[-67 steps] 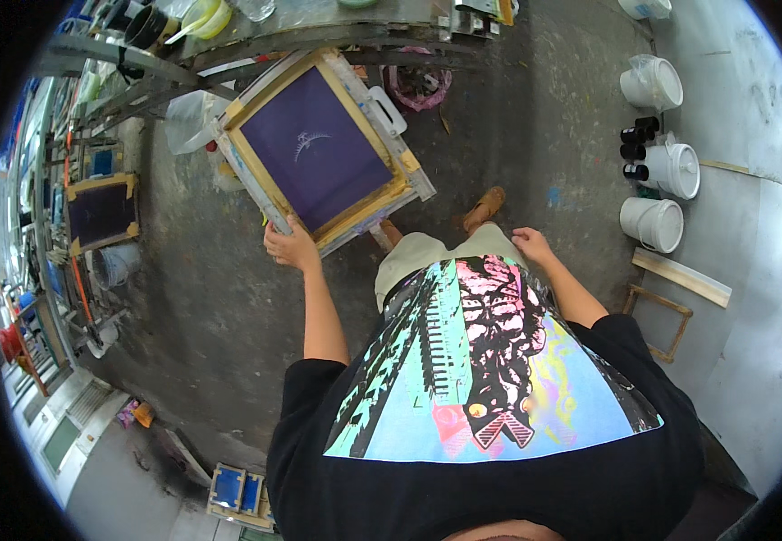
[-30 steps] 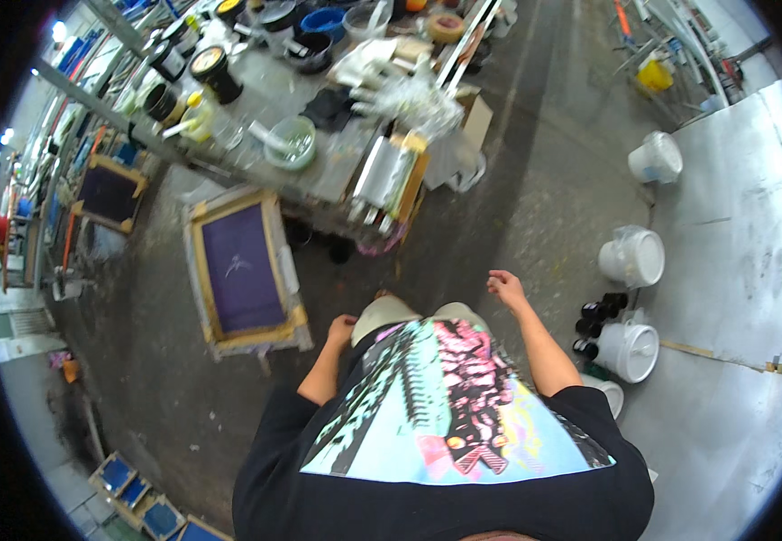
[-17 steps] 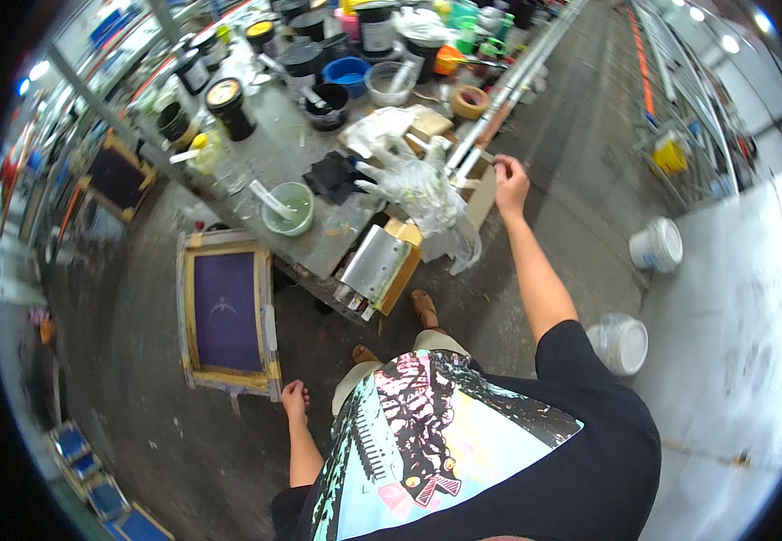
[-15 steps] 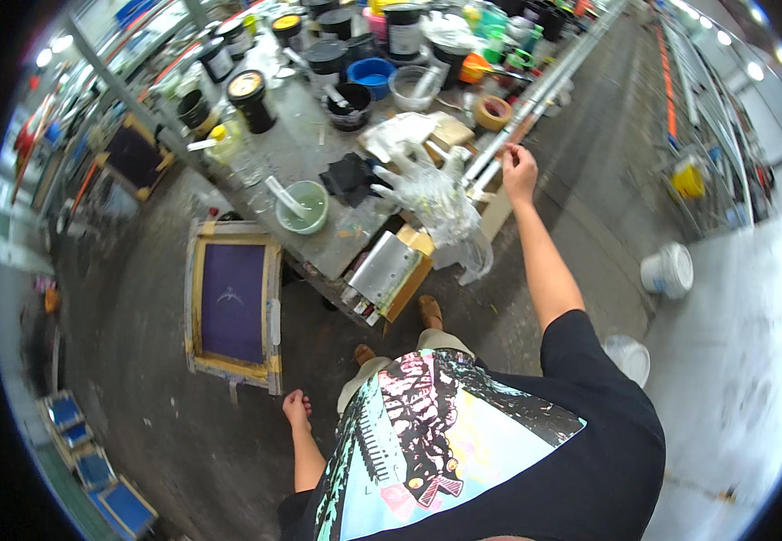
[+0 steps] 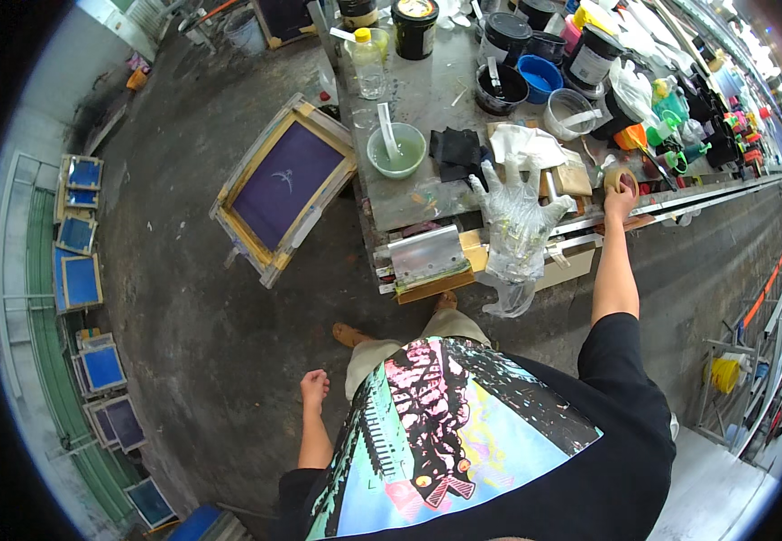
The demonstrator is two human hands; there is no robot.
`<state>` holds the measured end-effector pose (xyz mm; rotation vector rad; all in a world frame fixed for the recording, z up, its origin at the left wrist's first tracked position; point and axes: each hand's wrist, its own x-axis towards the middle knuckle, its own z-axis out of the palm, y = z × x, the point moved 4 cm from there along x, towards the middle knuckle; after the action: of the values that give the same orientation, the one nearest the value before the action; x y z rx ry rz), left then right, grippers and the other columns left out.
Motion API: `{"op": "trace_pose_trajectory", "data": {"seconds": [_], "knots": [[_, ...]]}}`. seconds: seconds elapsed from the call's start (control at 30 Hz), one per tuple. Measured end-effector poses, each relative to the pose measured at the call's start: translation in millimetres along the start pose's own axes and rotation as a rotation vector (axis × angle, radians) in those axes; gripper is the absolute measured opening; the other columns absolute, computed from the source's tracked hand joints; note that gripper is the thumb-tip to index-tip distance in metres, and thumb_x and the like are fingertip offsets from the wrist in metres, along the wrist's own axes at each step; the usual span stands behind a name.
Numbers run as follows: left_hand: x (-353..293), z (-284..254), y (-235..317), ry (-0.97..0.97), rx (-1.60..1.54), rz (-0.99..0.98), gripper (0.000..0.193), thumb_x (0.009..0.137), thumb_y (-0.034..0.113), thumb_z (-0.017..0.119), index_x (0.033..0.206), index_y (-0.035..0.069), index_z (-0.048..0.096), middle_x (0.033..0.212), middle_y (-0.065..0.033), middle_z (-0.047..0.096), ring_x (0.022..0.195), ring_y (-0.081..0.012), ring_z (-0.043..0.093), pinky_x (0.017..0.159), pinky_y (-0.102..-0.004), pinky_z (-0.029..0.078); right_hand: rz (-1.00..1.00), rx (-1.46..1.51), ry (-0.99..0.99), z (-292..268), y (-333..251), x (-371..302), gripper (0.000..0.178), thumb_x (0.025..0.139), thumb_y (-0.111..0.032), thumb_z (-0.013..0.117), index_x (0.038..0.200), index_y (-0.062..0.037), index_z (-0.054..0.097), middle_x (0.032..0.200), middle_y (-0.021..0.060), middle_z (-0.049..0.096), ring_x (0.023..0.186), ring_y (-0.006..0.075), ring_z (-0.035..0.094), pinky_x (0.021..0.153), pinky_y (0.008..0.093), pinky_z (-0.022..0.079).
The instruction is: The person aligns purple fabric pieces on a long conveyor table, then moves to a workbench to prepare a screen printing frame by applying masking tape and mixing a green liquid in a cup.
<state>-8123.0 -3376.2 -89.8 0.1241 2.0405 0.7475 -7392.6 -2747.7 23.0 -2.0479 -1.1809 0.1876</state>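
1. Our right hand (image 5: 620, 204) seems to grip the round tan tape roll (image 5: 612, 176) at the grey, paint-stained table's (image 5: 427, 95) edge: likely the pick-up step.
2. Our left hand (image 5: 314, 386) hangs loosely curled.
3. Lifting would call for a firm pinch.

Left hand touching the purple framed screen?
Apart: the head view shows dark floor between the left hand and the purple framed screen.

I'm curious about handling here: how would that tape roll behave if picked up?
The tape roll, a thick ring, is likely stiff. Its small size against the right hand suggests it's fairly light. Being round, it might roll on edge.
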Motion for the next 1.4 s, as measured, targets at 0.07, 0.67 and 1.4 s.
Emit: {"op": "trace_pose_trajectory", "data": {"seconds": [0.07, 0.67, 1.4], "knots": [[3.8, 9.4, 7.2, -0.004, -0.023, 0.068, 0.020, 0.096, 0.018, 0.068, 0.113, 0.007, 0.067, 0.079, -0.0002, 0.067, 0.059, -0.0070, 0.056, 0.049, -0.0219, 0.043, -0.014, 0.196, 0.158, -18.6, -4.5, 3.0, 0.049, 0.084, -0.028, 0.081, 0.116, 0.0056, 0.064, 0.106, 0.0167, 0.071, 0.090, 0.0277, 0.070, 0.085, 0.0368, 0.055], [-64.2, -117.1, 234.2, -0.265, -0.287, 0.906, 0.057, 0.086, 0.034, 0.083, 0.129, 0.004, 0.063, 0.116, -0.0045, 0.066, 0.105, -0.0124, 0.060, 0.088, -0.0284, 0.050, 0.812, 2.062, -1.660, -24.1, -400.9, -560.9, 0.070, 0.092, -0.074, 0.048, 0.131, -0.0184, 0.064, 0.131, 0.0075, 0.067, 0.121, 0.0324, 0.062, 0.101, 0.0537, 0.049], [14.6, -317.1, 258.2, 0.395, 0.448, 1.041, 0.059, 0.073, 0.031, 0.089, 0.119, 0.003, 0.065, 0.116, -0.0172, 0.069, 0.116, -0.0408, 0.058, 0.100, -0.0511, 0.045, -0.502, 0.836, -1.462, 128.4, -589.0, -795.9, 0.030, 0.093, -0.017, 0.074, 0.120, -0.0037, 0.071, 0.111, 0.0088, 0.070, 0.095, 0.0149, 0.066, 0.084, 0.0309, 0.054]]}}
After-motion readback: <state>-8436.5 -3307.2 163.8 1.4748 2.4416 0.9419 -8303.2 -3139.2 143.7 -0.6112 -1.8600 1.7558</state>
